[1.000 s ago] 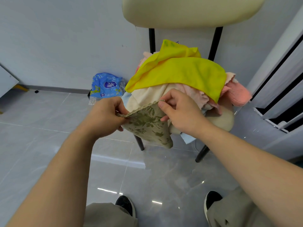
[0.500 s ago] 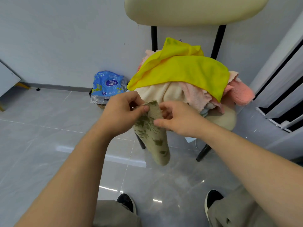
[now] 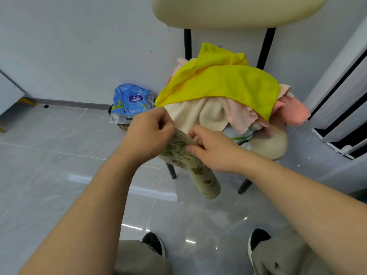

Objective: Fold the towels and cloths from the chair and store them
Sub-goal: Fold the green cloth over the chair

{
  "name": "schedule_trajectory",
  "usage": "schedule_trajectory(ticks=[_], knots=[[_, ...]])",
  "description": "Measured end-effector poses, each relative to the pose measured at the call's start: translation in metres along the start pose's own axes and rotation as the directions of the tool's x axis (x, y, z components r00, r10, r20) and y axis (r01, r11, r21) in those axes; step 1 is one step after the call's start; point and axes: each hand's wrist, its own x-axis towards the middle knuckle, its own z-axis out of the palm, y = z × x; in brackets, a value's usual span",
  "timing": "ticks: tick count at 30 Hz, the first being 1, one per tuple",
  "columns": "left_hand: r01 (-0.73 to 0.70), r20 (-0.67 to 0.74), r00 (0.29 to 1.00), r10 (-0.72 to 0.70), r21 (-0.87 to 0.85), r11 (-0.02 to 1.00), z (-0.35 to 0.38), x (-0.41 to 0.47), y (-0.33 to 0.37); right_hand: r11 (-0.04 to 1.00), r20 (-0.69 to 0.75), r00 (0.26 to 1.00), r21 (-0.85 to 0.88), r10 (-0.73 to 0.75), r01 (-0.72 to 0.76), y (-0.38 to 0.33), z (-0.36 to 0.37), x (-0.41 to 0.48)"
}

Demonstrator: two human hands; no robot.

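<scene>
Left hand [image 3: 148, 133] and right hand [image 3: 214, 149] each pinch top edge of beige floral-print fabric cloth [image 3: 190, 161], rest hanging. Cream padded black-legged chair [image 3: 270, 143] holds heap: yellow microfibre cloth [image 3: 224, 82] atop cream fleece towel [image 3: 198, 114], pink fleece towel [image 3: 296, 112] at right.

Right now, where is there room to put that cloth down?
Bare floor lies left of the chair, between the blue bag and the shoes. The seat is crowded: a heap of towels under the yellow cloth covers nearly all of it.
</scene>
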Motion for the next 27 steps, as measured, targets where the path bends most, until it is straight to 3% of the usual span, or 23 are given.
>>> schedule_trajectory(ticks=[5, 8, 12, 16, 18, 21, 27], knots=[[0.043, -0.097, 0.994, -0.046, -0.028, 0.999, -0.004, 0.003, 0.001, 0.986, 0.093, 0.995, -0.165, 0.035, -0.019, 0.002, -0.001, 0.003], [0.1, -0.123, 0.986, -0.113, -0.105, 0.989, -0.006, 0.004, 0.003, 0.992, 0.123, 0.99, -0.116, 0.067, -0.053, 0.005, -0.001, 0.004], [0.142, 0.095, 0.988, -0.124, -0.225, 0.964, -0.015, 0.004, 0.001, 0.998, 0.058, 0.997, 0.037, 0.053, -0.056, 0.001, -0.002, 0.003], [0.04, 0.361, 0.931, -0.05, 0.033, 0.999, -0.014, -0.002, -0.004, 1.0, -0.005, 1.0, -0.013, 0.01, -0.01, 0.0, -0.005, 0.001], [0.038, 0.342, 0.938, -0.065, 0.084, 0.996, -0.009, -0.002, -0.006, 0.997, -0.02, 1.0, -0.073, -0.001, -0.001, 0.002, -0.005, 0.002], [0.095, 0.298, 0.95, -0.097, 0.02, 0.995, -0.008, -0.001, -0.006, 0.992, -0.017, 1.0, -0.127, -0.013, 0.011, 0.004, -0.005, 0.004], [0.138, 0.189, 0.973, -0.136, 0.003, 0.99, -0.004, 0.004, -0.007, 0.989, 0.083, 0.995, -0.141, 0.052, -0.04, 0.007, -0.013, 0.004]])
